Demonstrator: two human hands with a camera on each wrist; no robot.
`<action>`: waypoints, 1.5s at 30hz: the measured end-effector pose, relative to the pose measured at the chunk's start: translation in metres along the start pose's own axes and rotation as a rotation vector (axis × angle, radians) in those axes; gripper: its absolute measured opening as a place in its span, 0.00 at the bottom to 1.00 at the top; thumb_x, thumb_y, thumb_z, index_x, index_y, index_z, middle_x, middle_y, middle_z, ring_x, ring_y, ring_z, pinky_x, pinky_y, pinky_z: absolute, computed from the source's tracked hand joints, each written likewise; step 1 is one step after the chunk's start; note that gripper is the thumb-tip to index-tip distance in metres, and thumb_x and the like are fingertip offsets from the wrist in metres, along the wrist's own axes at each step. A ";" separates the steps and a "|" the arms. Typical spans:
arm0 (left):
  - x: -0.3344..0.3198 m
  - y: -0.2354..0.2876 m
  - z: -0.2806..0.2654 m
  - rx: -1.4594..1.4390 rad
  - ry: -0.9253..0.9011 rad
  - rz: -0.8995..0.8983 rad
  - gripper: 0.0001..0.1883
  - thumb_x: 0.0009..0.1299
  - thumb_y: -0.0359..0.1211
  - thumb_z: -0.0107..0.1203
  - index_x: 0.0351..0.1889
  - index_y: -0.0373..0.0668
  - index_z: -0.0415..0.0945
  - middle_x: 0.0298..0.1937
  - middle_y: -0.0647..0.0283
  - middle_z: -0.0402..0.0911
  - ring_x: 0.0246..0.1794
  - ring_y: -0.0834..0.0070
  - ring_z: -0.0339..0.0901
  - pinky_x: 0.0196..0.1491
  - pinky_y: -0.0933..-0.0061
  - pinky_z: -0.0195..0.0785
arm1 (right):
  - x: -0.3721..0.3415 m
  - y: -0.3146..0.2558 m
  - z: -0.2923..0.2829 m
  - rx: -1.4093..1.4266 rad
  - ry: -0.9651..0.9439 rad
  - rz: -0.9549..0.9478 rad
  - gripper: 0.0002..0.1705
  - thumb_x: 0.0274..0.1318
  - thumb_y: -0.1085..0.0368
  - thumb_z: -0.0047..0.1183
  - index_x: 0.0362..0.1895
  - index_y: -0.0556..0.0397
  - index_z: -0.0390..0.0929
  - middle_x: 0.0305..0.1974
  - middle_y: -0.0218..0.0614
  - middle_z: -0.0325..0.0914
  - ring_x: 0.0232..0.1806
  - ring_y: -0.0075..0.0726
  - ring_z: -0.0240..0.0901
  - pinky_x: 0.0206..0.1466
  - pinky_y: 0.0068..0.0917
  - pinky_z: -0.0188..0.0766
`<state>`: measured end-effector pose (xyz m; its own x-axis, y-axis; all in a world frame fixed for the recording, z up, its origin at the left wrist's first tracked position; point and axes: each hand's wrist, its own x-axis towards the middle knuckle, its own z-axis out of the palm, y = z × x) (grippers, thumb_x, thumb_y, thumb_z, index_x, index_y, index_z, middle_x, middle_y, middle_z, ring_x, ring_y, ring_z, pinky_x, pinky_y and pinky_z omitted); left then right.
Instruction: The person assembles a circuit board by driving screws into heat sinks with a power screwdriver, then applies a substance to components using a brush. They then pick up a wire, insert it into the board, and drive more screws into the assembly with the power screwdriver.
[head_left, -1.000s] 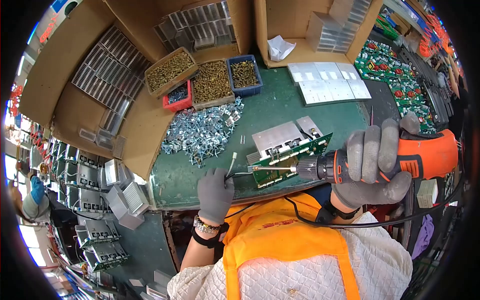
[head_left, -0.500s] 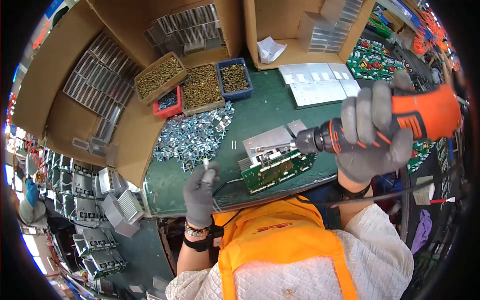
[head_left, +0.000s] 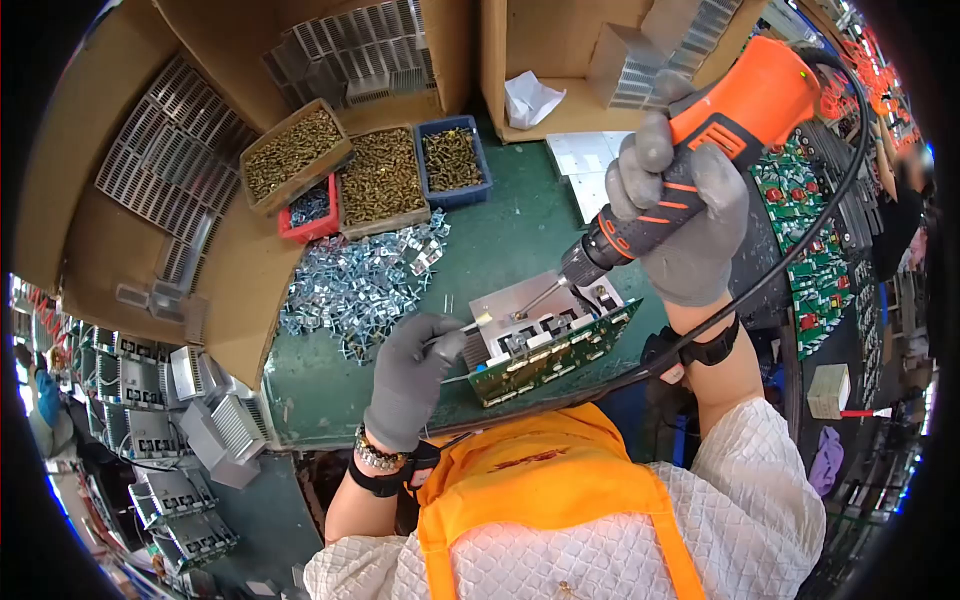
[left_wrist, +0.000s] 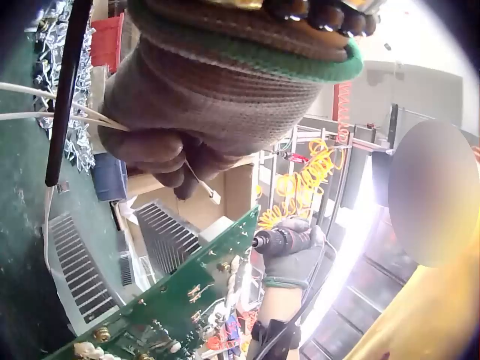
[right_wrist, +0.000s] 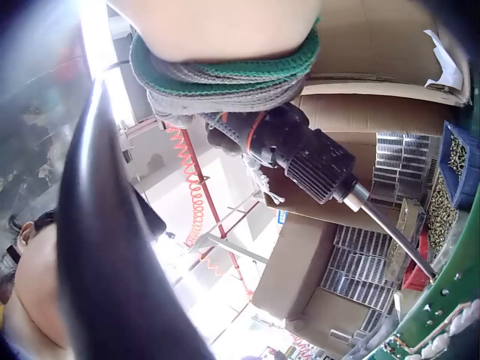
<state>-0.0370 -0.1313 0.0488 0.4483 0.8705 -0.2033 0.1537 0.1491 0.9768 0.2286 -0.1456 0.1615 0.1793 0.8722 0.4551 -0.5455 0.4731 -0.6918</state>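
Observation:
My gloved right hand (head_left: 700,250) grips an orange and black electric screwdriver (head_left: 765,95), tilted with its long bit (head_left: 543,298) reaching down to the metal heat sink (head_left: 490,308). That heat sink stands against a green circuit board (head_left: 560,357) near the table's front edge. At the board's left end, my gloved left hand (head_left: 408,380) pinches thin white wires (left_wrist: 79,112). A small white connector (left_wrist: 214,197) sticks out past its fingertips in the left wrist view. From the right wrist, the screwdriver's chuck (right_wrist: 321,166) shows, its bit tip overlapping the board's edge.
Blue clips with screws (head_left: 350,290) lie heaped left of the board. Behind them stand a blue bin (head_left: 483,190), a red bin (head_left: 310,232) and trays of brass screws. Cardboard boxes (head_left: 235,300) line the back. A black cord (head_left: 800,245) loops beside my right arm.
The screwdriver has swung from nearly level to a steep tilt, its bit now pointing down at the heat sink. My left hand drew back with the wires, then returned to the board's left end.

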 end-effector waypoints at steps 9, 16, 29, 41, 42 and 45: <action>0.005 -0.006 0.000 0.924 0.076 0.815 0.17 0.53 0.25 0.59 0.42 0.46 0.79 0.36 0.60 0.74 0.35 0.58 0.72 0.38 0.61 0.65 | 0.014 0.011 0.004 -0.105 0.164 0.077 0.27 0.57 0.60 0.51 0.60 0.54 0.63 0.33 0.33 0.75 0.28 0.29 0.73 0.33 0.32 0.74; 0.005 -0.004 0.003 1.001 0.121 0.849 0.18 0.51 0.27 0.59 0.42 0.48 0.78 0.34 0.63 0.72 0.35 0.61 0.71 0.38 0.60 0.63 | 0.020 0.017 0.012 -0.239 0.201 0.135 0.26 0.59 0.57 0.49 0.60 0.51 0.64 0.34 0.31 0.73 0.28 0.25 0.70 0.32 0.28 0.69; 0.001 -0.007 0.010 0.939 0.185 0.846 0.15 0.54 0.27 0.62 0.41 0.47 0.78 0.33 0.62 0.73 0.33 0.61 0.71 0.36 0.61 0.63 | 0.048 0.036 0.053 -0.389 0.001 0.299 0.22 0.51 0.60 0.61 0.48 0.55 0.71 0.26 0.33 0.76 0.22 0.25 0.75 0.27 0.25 0.75; 0.000 -0.012 0.012 0.938 0.192 0.823 0.16 0.52 0.27 0.61 0.40 0.49 0.78 0.32 0.64 0.73 0.33 0.62 0.72 0.36 0.61 0.62 | 0.048 0.039 0.053 -0.349 -0.077 0.320 0.26 0.52 0.60 0.61 0.53 0.57 0.69 0.28 0.34 0.76 0.24 0.26 0.75 0.29 0.26 0.76; 0.000 -0.012 0.012 0.940 0.194 0.822 0.16 0.52 0.27 0.61 0.40 0.49 0.78 0.32 0.64 0.73 0.33 0.62 0.72 0.36 0.61 0.62 | 0.048 0.039 0.053 -0.345 -0.070 0.332 0.27 0.52 0.60 0.61 0.54 0.57 0.69 0.28 0.34 0.76 0.24 0.26 0.75 0.29 0.27 0.76; 0.001 -0.012 0.011 0.944 0.183 0.819 0.17 0.51 0.27 0.60 0.40 0.49 0.78 0.33 0.65 0.73 0.33 0.62 0.72 0.36 0.60 0.62 | 0.049 0.037 0.055 -0.330 -0.082 0.354 0.28 0.52 0.61 0.61 0.56 0.57 0.69 0.28 0.34 0.76 0.24 0.26 0.75 0.29 0.27 0.75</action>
<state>-0.0285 -0.1377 0.0364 0.5929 0.6120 0.5234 0.4903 -0.7899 0.3683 0.1724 -0.0924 0.1886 -0.0427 0.9802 0.1931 -0.2703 0.1747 -0.9468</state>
